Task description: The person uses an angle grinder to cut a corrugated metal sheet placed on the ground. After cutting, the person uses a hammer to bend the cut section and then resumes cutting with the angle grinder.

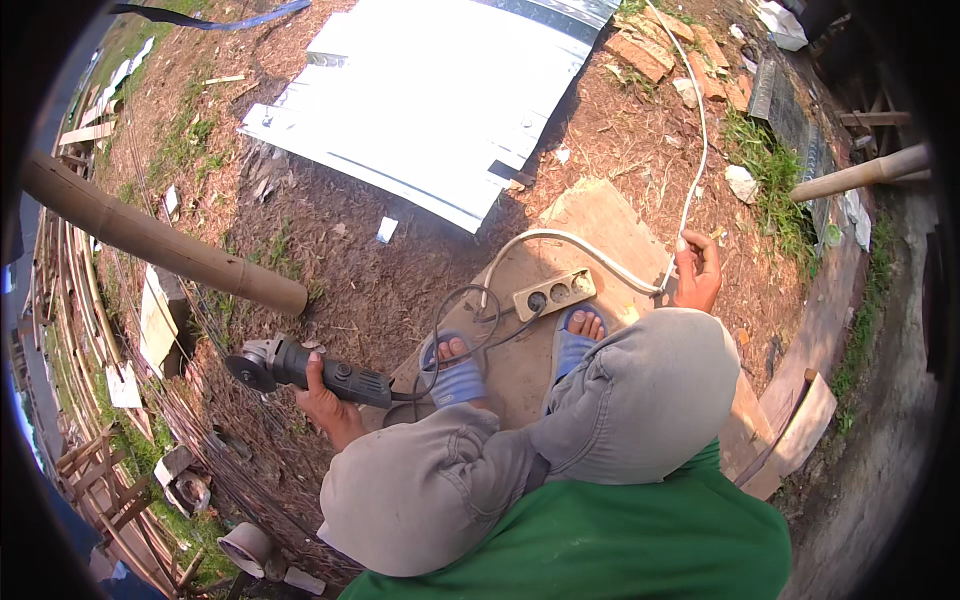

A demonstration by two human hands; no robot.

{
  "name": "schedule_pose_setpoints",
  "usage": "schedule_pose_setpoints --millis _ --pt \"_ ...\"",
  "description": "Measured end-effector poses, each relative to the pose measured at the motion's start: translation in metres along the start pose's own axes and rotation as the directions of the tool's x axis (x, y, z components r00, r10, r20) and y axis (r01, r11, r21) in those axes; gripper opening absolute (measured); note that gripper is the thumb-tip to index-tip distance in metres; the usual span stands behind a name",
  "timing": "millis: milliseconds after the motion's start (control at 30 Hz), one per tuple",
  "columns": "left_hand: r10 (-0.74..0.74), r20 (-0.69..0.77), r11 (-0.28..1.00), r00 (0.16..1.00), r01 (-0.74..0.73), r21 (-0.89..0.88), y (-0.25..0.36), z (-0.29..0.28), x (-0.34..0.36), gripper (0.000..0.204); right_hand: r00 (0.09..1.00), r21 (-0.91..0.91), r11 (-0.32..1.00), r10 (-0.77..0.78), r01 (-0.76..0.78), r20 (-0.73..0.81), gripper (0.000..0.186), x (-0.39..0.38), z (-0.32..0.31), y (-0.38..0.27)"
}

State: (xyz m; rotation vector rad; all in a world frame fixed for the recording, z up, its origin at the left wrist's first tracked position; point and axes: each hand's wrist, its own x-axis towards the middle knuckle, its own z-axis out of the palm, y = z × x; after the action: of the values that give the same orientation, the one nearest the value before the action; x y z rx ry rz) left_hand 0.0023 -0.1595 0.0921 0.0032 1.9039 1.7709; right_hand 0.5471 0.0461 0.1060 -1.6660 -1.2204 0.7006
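Note:
My left hand [328,408] is closed round the body of an angle grinder [340,377], its thumb on top and the disc [250,371] pointing left. A dark cord [436,345] loops from the grinder's rear to a plug in a cream power strip [580,284]. That strip lies on a plywood board [600,215] by my sandalled feet. At the right, my right hand [697,275] pinches a white cable [703,130] between thumb and fingers. The cable runs up and away past the hand, and a thick bend of it curves across the board to the strip.
A bright metal sheet [430,90] lies on the ground ahead. A bamboo pole [160,235] juts in from the left, another pole [860,172] from the right. Broken bricks [645,50] lie at the far right. Several thin rods [235,460] lie on the left.

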Motion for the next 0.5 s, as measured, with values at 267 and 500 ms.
schedule_pose_setpoints --millis 267,500 --pt "0.046 0.654 0.998 0.755 -0.007 -0.062 0.107 0.179 -0.09 0.059 0.2 0.341 0.939 -0.324 -0.056 0.925 0.108 -0.033 0.16 -0.175" --pt "0.357 0.86 0.804 0.366 -0.589 -0.083 0.14 0.24 -0.113 0.064 0.497 0.518 0.829 -0.365 -0.211 0.787 0.08 -0.012 0.145 -0.191"
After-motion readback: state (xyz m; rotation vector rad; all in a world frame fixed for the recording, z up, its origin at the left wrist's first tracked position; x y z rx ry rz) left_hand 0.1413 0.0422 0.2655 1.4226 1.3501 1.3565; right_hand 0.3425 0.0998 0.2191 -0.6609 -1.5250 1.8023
